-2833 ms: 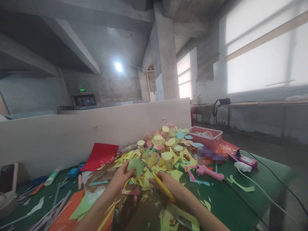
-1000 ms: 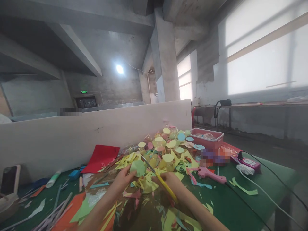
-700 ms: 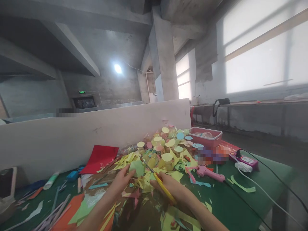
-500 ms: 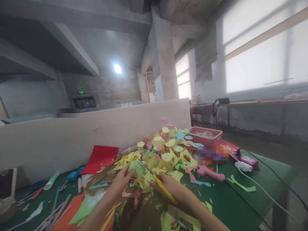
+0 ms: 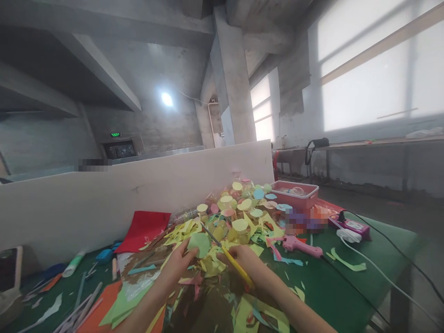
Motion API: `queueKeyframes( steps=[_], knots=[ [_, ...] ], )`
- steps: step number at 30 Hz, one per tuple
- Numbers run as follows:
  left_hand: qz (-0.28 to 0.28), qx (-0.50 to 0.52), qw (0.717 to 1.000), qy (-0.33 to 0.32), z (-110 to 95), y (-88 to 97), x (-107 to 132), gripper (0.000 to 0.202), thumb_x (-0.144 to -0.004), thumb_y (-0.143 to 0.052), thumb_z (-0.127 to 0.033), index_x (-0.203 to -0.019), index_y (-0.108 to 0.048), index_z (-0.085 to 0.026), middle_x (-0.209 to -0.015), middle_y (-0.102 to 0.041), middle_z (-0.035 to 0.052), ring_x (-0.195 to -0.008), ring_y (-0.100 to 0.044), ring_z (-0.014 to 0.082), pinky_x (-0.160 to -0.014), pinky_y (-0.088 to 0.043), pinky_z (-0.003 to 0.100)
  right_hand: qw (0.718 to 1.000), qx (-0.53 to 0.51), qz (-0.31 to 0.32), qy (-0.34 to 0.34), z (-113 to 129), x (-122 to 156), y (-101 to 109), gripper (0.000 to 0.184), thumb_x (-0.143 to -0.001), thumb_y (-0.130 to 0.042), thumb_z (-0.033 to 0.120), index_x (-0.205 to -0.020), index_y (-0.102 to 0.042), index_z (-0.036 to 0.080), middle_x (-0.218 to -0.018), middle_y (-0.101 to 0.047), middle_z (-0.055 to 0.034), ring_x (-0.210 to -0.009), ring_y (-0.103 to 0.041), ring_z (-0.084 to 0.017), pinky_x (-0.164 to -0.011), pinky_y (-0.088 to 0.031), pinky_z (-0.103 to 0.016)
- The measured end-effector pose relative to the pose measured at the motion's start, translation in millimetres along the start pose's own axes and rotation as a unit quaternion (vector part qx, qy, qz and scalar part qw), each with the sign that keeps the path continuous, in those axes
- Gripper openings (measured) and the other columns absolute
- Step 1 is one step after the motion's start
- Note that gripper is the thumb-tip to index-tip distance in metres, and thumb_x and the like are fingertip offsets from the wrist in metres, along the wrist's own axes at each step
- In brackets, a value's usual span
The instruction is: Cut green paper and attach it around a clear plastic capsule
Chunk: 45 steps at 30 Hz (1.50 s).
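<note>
The left hand (image 5: 178, 262) pinches a green paper disc (image 5: 199, 244) at the lower centre of the frame; just right of it, the right hand (image 5: 248, 260) grips yellow-handled scissors (image 5: 237, 268), blades close by the disc's edge. A loose pinch could let the paper twist, making the blades nick it.

I'm finding bare table (image 5: 310, 280) between glue gun (image 5: 303, 247) and right arm (image 5: 287, 296); the board (image 5: 187, 178) is blocking the far side.
</note>
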<state>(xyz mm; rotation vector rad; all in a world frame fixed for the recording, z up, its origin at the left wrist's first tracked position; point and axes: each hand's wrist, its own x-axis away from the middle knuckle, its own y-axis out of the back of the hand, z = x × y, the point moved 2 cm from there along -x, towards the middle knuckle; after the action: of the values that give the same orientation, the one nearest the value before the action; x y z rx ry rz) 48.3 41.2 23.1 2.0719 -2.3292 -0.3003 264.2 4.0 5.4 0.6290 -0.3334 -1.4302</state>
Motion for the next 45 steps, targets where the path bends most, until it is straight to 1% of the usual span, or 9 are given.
queueKeyframes(
  steps=[4,10,15,19,26,32,35,39,45],
  knots=[
    [-0.005,0.032,0.999,0.032,11,-6.7,9,0.047,-0.068,-0.075,-0.039,-0.107,-0.061,-0.018,-0.094,-0.074,0.0070,-0.074,-0.069,0.0211,-0.061,-0.053,0.028,0.999,-0.034,0.010,0.018,3,5,3,0.048,-0.079,-0.061,0.064,-0.066,-0.056,0.018,-0.057,-0.052,0.0008,-0.054,-0.046,-0.013,-0.049,-0.026,-0.024],
    [-0.047,0.102,0.990,0.091,17,-12.1,25,0.045,-0.072,-0.075,-0.028,-0.112,-0.056,-0.018,-0.085,-0.073,0.0060,-0.055,-0.066,0.0167,-0.053,-0.052,0.028,0.997,-0.038,0.006,0.060,4,7,3,0.045,-0.084,-0.055,0.061,-0.098,-0.057,0.019,-0.091,-0.068,-0.0065,-0.077,-0.060,-0.021,-0.063,-0.038,-0.027],
    [-0.069,0.203,0.973,0.081,9,-5.7,31,0.036,-0.068,-0.079,-0.024,-0.099,-0.062,-0.017,-0.086,-0.073,0.0045,-0.062,-0.067,0.0155,-0.057,-0.052,0.025,0.988,0.132,-0.021,0.072,3,5,2,0.049,-0.086,-0.050,0.063,-0.099,-0.058,0.017,-0.092,-0.071,-0.0128,-0.079,-0.065,-0.027,-0.071,-0.039,-0.033],
    [-0.035,0.287,0.950,0.115,8,-0.3,37,0.023,-0.076,-0.074,-0.027,-0.093,-0.067,-0.013,-0.074,-0.070,0.0035,-0.054,-0.059,0.0105,-0.055,-0.050,0.022,0.959,0.242,-0.063,0.132,8,8,1,0.052,-0.084,-0.052,0.065,-0.097,-0.058,0.015,-0.094,-0.072,-0.0153,-0.091,-0.066,-0.033,-0.084,-0.036,-0.039],
    [-0.075,0.293,0.937,0.173,10,1.1,43,0.017,-0.087,-0.062,-0.026,-0.099,-0.066,-0.015,-0.103,-0.072,0.0070,-0.036,-0.030,-0.0006,-0.034,-0.034,0.015,0.948,0.254,-0.082,0.172,11,12,2,0.052,-0.084,-0.053,0.067,-0.097,-0.056,0.017,-0.098,-0.071,-0.0139,-0.096,-0.064,-0.032,-0.087,-0.034,-0.040],
    [-0.052,0.279,0.935,0.210,13,2.8,45,0.019,-0.087,-0.061,-0.028,-0.096,-0.067,-0.013,-0.073,-0.067,0.0025,-0.036,-0.031,0.0016,-0.033,-0.029,0.015,0.942,0.248,-0.084,0.210,10,11,4,0.046,-0.086,-0.054,0.061,-0.099,-0.057,0.016,-0.099,-0.071,-0.0133,-0.097,-0.064,-0.030,-0.090,-0.033,-0.039],
    [-0.049,0.252,0.945,0.200,12,4.6,46,0.020,-0.084,-0.065,-0.030,-0.094,-0.068,-0.013,-0.068,-0.065,0.0017,-0.042,-0.043,0.0053,-0.042,-0.039,0.018,0.946,0.250,-0.072,0.194,9,10,3,0.048,-0.086,-0.054,0.061,-0.099,-0.058,0.015,-0.096,-0.071,-0.0138,-0.094,-0.065,-0.031,-0.088,-0.034,-0.040],
    [-0.008,0.203,0.971,0.121,10,1.0,47,0.032,-0.071,-0.079,-0.033,-0.094,-0.067,-0.014,-0.073,-0.067,0.0010,-0.052,-0.053,0.0082,-0.053,-0.044,0.021,0.968,0.215,-0.031,0.127,8,10,1,0.053,-0.083,-0.053,0.066,-0.095,-0.060,0.015,-0.089,-0.072,-0.0134,-0.084,-0.066,-0.030,-0.081,-0.037,-0.037],
    [-0.057,0.143,0.987,0.048,22,-4.4,40,0.053,-0.058,-0.085,-0.040,-0.100,-0.065,-0.015,-0.086,-0.074,0.0055,-0.064,-0.065,0.0151,-0.058,-0.049,0.024,0.989,0.117,0.064,0.061,7,12,3,0.058,-0.078,-0.053,0.074,-0.080,-0.063,0.017,-0.079,-0.069,-0.0098,-0.065,-0.059,-0.021,-0.054,-0.032,-0.027]
  ],
)
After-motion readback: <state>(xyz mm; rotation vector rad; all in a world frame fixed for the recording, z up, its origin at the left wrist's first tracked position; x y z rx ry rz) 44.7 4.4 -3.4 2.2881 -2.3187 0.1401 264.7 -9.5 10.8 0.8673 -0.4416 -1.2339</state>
